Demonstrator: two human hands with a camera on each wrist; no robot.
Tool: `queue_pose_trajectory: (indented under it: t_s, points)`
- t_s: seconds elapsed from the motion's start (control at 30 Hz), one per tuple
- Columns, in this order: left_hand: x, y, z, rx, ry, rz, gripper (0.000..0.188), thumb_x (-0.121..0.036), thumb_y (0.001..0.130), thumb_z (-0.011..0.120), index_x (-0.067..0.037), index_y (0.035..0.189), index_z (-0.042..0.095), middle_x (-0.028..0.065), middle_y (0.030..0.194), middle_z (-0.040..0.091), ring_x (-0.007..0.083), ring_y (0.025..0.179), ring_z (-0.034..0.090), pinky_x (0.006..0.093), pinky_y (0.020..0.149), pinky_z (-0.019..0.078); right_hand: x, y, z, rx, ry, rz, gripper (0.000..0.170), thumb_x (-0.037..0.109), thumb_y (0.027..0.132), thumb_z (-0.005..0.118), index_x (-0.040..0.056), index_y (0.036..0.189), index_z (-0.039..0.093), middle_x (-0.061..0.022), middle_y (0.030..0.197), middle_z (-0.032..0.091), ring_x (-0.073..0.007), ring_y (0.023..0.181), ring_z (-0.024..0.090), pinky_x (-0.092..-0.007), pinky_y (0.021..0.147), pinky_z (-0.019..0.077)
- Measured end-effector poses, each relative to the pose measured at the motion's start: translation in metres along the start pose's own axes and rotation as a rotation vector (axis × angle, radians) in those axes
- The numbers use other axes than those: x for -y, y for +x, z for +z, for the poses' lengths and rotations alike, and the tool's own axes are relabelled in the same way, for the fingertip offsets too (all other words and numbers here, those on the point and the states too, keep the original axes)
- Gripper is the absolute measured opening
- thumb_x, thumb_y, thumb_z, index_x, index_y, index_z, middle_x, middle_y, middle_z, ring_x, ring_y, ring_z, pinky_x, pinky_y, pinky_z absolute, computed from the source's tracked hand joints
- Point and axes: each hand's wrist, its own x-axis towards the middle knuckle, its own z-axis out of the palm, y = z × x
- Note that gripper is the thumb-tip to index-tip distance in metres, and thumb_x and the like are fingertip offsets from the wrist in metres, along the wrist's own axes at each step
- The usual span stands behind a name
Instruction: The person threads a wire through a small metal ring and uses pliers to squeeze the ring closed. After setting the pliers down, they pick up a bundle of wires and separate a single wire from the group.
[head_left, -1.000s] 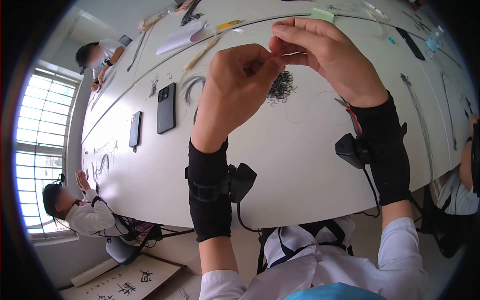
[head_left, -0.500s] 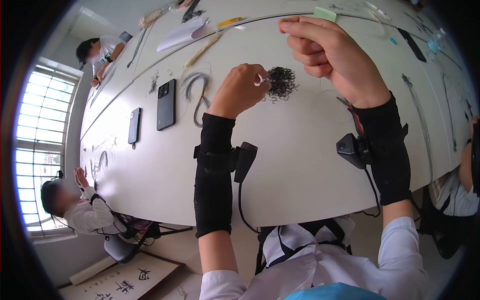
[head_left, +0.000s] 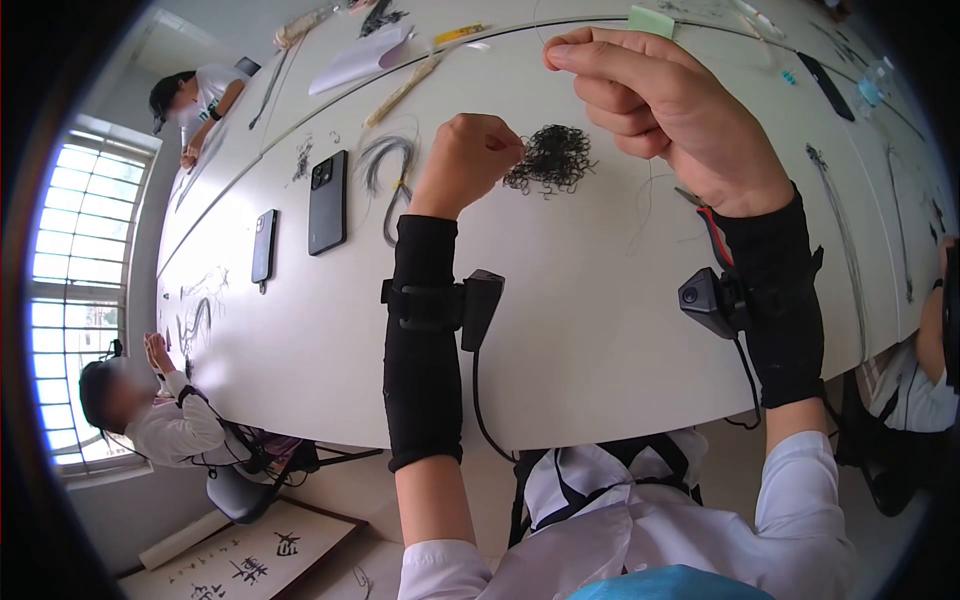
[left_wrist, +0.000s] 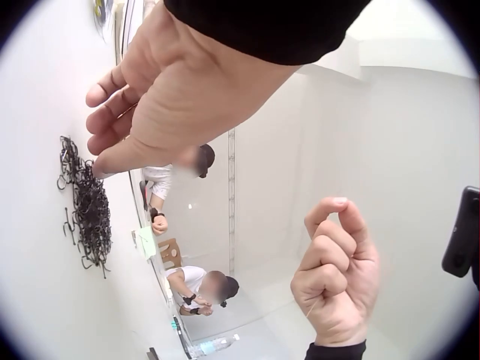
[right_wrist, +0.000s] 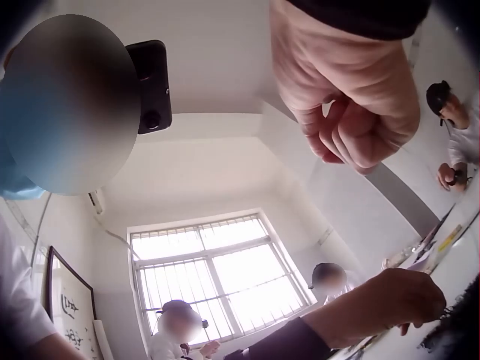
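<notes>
A pile of black fish hooks [head_left: 555, 160] lies on the white table in front of me. My left hand [head_left: 465, 165] is at the pile's left edge, fingers bent down toward it. In the left wrist view, the thumb of this hand [left_wrist: 172, 90] reaches the hooks [left_wrist: 91, 214], with a gap between thumb and fingers. Raised to the right of the pile, my right hand [head_left: 665, 110] pinches a fine, pale line between thumb and forefinger, its other fingers curled in. The right wrist view shows the same hand [right_wrist: 349, 97] with its fingers folded.
Red-handled pliers [head_left: 716, 240] lie beside my right wrist. Left of the pile are a looped grey strand bundle [head_left: 400, 190] with a yellow tie, a large phone [head_left: 328, 205] and a smaller phone [head_left: 264, 245]. A pale stick-like bundle [head_left: 405, 90] lies farther back. Other people sit around the table.
My left hand has come away from the right hand's fingertips and moved down to the hook pile, its fingers now at the edge. The right hand stays raised, its other fingers more curled.
</notes>
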Motion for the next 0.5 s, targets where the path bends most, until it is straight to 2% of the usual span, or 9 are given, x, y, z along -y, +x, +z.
queue_pose_trajectory:
  t_s: [0.1, 0.4, 0.5]
  points:
    - [-0.004, -0.002, -0.009, 0.059, 0.018, -0.079, 0.012, -0.010, 0.084, 0.073, 0.001, 0.088, 0.074, 0.0069, 0.075, 0.072, 0.0130, 0.067, 0.066, 0.0281, 0.065, 0.0530, -0.006, 0.002, -0.002, 0.004, -0.019, -0.010, 0.023, 0.034, 0.097, 0.063, 0.0148, 0.085, 0.061, 0.0116, 0.058, 0.027, -0.0007, 0.047, 0.023, -0.0205, 0.042, 0.0150]
    - [-0.008, -0.003, -0.016, 0.112, -0.032, -0.145, 0.022, -0.005, 0.087, 0.066, 0.000, 0.108, 0.071, 0.0080, 0.084, 0.073, 0.0120, 0.072, 0.065, 0.0266, 0.067, 0.0529, -0.010, 0.004, -0.002, 0.013, -0.058, -0.022, 0.024, 0.033, 0.098, 0.062, 0.0141, 0.083, 0.061, 0.0110, 0.057, 0.028, -0.0010, 0.046, 0.024, -0.0200, 0.041, 0.0154]
    - [-0.010, -0.002, -0.015, 0.109, -0.029, -0.142, 0.022, -0.004, 0.087, 0.065, 0.000, 0.107, 0.072, 0.0078, 0.084, 0.073, 0.0119, 0.072, 0.065, 0.0262, 0.067, 0.0528, -0.009, 0.003, 0.000, -0.011, -0.063, -0.018, 0.024, 0.033, 0.098, 0.062, 0.0132, 0.085, 0.063, 0.0110, 0.057, 0.030, -0.0010, 0.046, 0.025, -0.0199, 0.041, 0.0156]
